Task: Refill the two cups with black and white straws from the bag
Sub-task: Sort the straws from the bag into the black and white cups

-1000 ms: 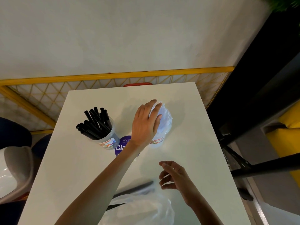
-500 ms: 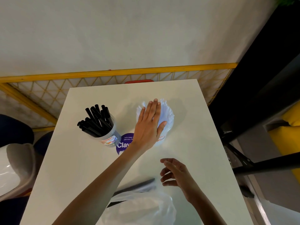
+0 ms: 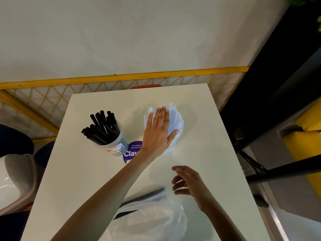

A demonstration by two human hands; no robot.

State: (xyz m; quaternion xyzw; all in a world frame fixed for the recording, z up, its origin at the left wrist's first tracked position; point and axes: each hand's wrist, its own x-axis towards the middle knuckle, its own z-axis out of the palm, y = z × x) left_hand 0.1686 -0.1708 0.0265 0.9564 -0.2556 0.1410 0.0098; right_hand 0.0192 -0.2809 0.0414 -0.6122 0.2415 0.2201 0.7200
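Observation:
Two clear cups stand mid-table. The left cup (image 3: 116, 147) is full of black straws (image 3: 102, 127). The right cup, mostly hidden by my hand, holds white straws (image 3: 176, 119). My left hand (image 3: 157, 134) lies flat on top of the white straws, fingers straight and together, thumb out to the right. My right hand (image 3: 188, 183) hovers above the table nearer to me, fingers loosely curled and holding nothing. A clear plastic bag (image 3: 152, 221) lies at the near edge, with black straws (image 3: 144, 197) sticking out of it.
A round purple sticker (image 3: 131, 153) sits on the white table (image 3: 205, 162) between the cups. A yellow lattice fence (image 3: 43, 100) and a wall stand behind. A white chair (image 3: 13, 181) is at left, black metal bars (image 3: 281, 169) at right.
My left hand has flattened from a curled grasp over the white straws to a straight palm pressing on their tops. My right hand has barely moved.

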